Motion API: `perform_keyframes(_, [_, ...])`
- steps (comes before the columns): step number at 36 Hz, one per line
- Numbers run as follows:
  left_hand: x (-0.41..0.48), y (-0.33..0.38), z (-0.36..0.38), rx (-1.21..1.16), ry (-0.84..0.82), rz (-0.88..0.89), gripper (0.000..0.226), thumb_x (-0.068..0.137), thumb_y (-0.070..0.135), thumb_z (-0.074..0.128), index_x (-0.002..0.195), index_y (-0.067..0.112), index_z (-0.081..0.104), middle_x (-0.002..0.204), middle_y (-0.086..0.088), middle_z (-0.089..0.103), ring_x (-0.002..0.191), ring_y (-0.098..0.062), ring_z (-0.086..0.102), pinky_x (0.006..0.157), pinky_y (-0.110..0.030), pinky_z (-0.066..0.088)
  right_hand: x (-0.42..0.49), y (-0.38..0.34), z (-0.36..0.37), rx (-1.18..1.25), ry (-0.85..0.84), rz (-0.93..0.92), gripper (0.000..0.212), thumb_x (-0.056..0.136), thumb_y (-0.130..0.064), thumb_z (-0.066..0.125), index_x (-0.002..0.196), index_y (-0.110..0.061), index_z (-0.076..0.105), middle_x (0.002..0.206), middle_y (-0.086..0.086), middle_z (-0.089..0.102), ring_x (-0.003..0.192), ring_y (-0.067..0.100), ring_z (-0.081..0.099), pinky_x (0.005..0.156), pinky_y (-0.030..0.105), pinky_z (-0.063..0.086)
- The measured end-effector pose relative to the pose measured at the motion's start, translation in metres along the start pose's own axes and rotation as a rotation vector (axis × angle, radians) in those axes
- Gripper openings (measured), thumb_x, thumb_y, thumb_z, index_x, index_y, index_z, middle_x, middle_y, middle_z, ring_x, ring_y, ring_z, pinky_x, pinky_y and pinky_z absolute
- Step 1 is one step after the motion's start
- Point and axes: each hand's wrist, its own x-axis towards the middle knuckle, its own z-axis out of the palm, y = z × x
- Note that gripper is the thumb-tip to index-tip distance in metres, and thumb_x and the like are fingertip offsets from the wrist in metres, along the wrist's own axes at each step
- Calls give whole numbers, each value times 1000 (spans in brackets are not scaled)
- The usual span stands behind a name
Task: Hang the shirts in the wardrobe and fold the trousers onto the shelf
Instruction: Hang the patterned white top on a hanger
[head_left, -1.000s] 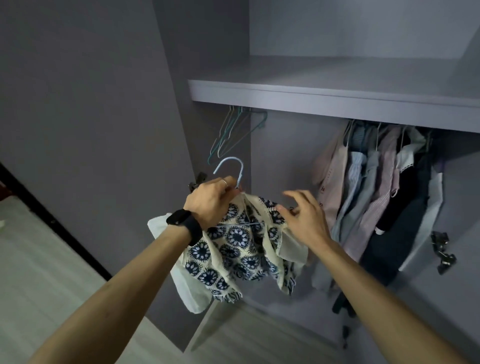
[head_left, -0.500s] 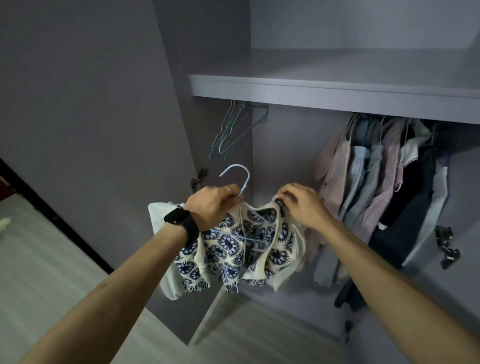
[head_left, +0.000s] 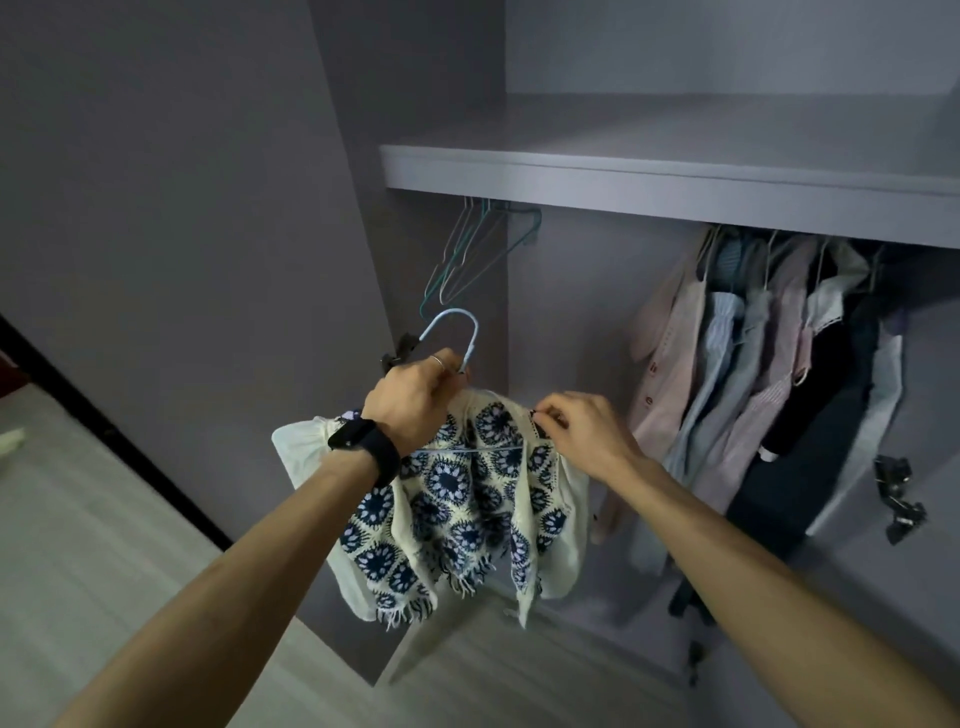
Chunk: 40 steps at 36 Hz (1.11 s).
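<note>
left hand (head_left: 415, 397) grips hanger (head_left: 451, 332) by its neck | right hand (head_left: 576, 431) pinches patterned shirt (head_left: 457, 499) at the shoulder | shirt draped on hanger, held before open wardrobe (head_left: 649, 176)

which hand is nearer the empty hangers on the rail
Left. The left hand grips the blue hanger by its neck, just below the empty hangers. The right hand pinches the shirt at its shoulder, lower and further right.

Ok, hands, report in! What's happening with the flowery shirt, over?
Left hand grips blue hanger below its hook. Right hand pinches patterned shirt at shoulder. Not yet hung. Empty hangers just above.
</note>
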Motion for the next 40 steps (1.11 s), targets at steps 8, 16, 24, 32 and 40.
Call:
perform_keyframes(8, [0, 2, 6, -92, -55, 20, 20, 102, 29, 50, 83, 34, 47, 86, 12, 68, 80, -18, 64, 70, -44, 55, 14, -17, -3, 203, 81, -105, 7, 100, -19, 59, 103, -18, 65, 97, -10, 60, 86, 10, 57, 76, 27, 48])
perform_keyframes(16, [1, 5, 6, -123, -36, -25, 12, 101, 33, 53, 89, 30, 53, 81, 13, 70, 77, -14, 66, 71, -41, 56, 5, -3, -7, 205, -40, 50, 24, 101, -38, 57, 113, -23, 72, 107, -9, 74, 99, 14, 68, 89, 41, 56])
perform_keyframes(24, [11, 5, 8, -212, -94, -126, 16, 95, 27, 59, 79, 32, 60, 76, 13, 72, 74, -15, 71, 78, -40, 59, -4, 1, 17, -58, 152, 40, 28, 100, -34, 57, 121, -21, 69, 112, -3, 67, 102, 22, 59, 85, 41, 51])
perform_keyframes(32, [24, 22, 5, -388, -130, -224, 12, 98, 17, 61, 89, 19, 68, 79, 4, 74, 67, -18, 73, 67, -38, 63, -17, -53, 24, 150, -112, -5, 27, 92, -46, 68, 103, -21, 74, 100, -9, 72, 83, 8, 62, 83, 34, 56])
perform_keyframes(40, [28, 38, 8, -392, -181, -180, 10, 100, 15, 60, 94, 15, 68, 84, 1, 74, 66, -18, 71, 60, -31, 62, -22, -93, 65, 206, -148, 31, 35, 93, -57, 58, 83, -23, 56, 82, -6, 62, 71, 14, 59, 67, 34, 48])
